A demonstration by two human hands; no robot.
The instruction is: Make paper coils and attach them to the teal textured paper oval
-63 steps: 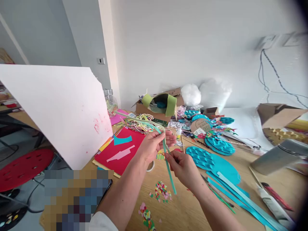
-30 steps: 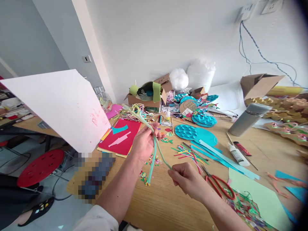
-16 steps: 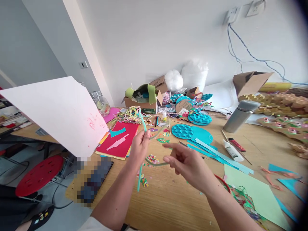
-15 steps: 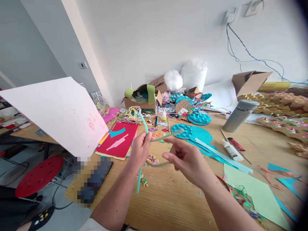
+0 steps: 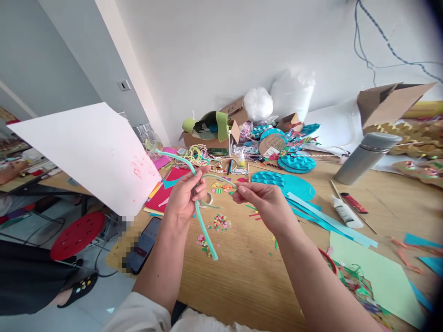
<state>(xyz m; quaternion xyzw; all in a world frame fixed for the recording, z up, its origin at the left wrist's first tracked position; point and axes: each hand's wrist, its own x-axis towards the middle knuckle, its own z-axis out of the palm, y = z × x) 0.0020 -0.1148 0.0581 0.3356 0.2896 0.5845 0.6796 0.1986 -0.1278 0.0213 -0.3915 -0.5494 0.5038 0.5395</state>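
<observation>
My left hand (image 5: 182, 196) is closed around a mint-green pipe cleaner (image 5: 206, 233); one end rises to the upper left, the other hangs down over the table. A paler green pipe cleaner (image 5: 218, 178) also passes through these fingers, with a short end sticking out below. My right hand (image 5: 265, 203) pinches this paler one between thumb and fingertips, so it arches between both hands. Where the two strands cross is hidden by my left fingers. Beneath lie piles of small coloured confetti (image 5: 221, 222) and some bee-like cut-outs (image 5: 218, 187).
Red paper (image 5: 175, 177) and a large white board (image 5: 86, 157) stand left, near a phone (image 5: 148, 237). Blue bumpy discs (image 5: 296, 162), a glue bottle (image 5: 346, 212), a grey flask (image 5: 367, 157) and pale green paper (image 5: 377, 276) lie right. A co-worker's leg shows lower left.
My right hand, earlier apart from the blurred strand, now pinches the paler pipe cleaner. My left hand has shifted left and turned, tilting the mint-green one. The view has swung left.
</observation>
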